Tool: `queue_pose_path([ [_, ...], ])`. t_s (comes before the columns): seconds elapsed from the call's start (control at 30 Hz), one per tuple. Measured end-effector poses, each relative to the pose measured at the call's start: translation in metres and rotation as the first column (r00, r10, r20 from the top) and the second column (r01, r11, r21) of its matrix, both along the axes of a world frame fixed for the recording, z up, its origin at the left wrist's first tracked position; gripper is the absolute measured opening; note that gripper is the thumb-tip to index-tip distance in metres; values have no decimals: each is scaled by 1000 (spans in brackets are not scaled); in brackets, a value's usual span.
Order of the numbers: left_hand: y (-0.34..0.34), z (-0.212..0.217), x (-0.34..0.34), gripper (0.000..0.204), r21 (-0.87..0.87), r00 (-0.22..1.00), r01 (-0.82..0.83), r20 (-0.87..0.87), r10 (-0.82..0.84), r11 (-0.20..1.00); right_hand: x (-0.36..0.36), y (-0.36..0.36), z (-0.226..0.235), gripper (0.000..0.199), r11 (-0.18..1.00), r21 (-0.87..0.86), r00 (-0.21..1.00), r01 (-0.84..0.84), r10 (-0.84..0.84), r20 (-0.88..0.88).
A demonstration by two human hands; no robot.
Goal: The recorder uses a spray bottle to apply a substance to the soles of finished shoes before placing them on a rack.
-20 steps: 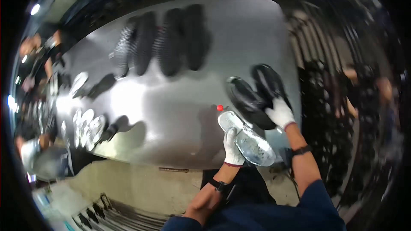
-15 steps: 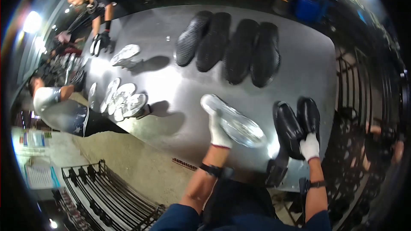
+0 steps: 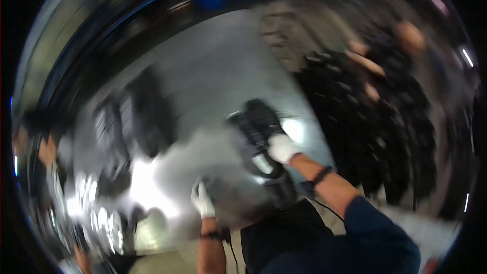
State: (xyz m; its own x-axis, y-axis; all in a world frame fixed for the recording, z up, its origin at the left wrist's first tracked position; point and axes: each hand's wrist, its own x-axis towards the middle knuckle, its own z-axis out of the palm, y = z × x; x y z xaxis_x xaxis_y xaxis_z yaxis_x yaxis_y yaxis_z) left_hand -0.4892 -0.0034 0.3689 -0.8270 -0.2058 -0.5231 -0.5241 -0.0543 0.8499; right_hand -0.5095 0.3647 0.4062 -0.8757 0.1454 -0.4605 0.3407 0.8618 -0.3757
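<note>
A pair of black shoes [image 3: 248,131] stands side by side on the grey metal table [image 3: 213,61], toes pointing away from me. My right hand [image 3: 282,148], in a white glove, is closed at the opening of the right shoe; its fingertips are hidden there. A pale patch shows inside the opening next to it, too blurred to name. To the left, my gloved left hand [image 3: 203,200] is low over the table near its front edge, apart from the shoes. No silvery shoe-shaped piece shows in it, and motion smears its fingers.
Black soles [image 3: 147,111] lie at the table's left, smeared by motion. Shiny silver shoe-shaped pieces [image 3: 104,228] are at the lower left. Another dark object [image 3: 281,193] sits by the front edge. Beyond the right edge are dark shoes [image 3: 375,137] and a person's arm [image 3: 365,63].
The view has swung right. My left hand no longer shows the silvery shoe-shaped piece it held. My right hand stays at the black shoes.
</note>
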Motion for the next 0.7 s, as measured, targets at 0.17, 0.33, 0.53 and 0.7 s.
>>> queue_pose_path([
  [0.17, 37, 12, 57, 29, -219, 997, -63, 22, 70, 974, 30, 107, 67, 29, 870, -72, 781, 487, -471, -411],
  [0.33, 51, 17, 55, 31, -214, 994, -98, 27, 106, 972, 16, 346, 82, 40, 483, -72, 410, 873, -805, -428],
  [0.53, 91, -3, 61, 33, -159, 990, -77, 101, 94, 984, 80, 490, 48, 48, 355, 704, 771, 616, -454, -446],
  [0.7, 30, 43, 2, 35, 114, 980, -24, 197, 1, 993, 47, 188, 71, 40, 853, -80, 393, 515, -318, -863],
])
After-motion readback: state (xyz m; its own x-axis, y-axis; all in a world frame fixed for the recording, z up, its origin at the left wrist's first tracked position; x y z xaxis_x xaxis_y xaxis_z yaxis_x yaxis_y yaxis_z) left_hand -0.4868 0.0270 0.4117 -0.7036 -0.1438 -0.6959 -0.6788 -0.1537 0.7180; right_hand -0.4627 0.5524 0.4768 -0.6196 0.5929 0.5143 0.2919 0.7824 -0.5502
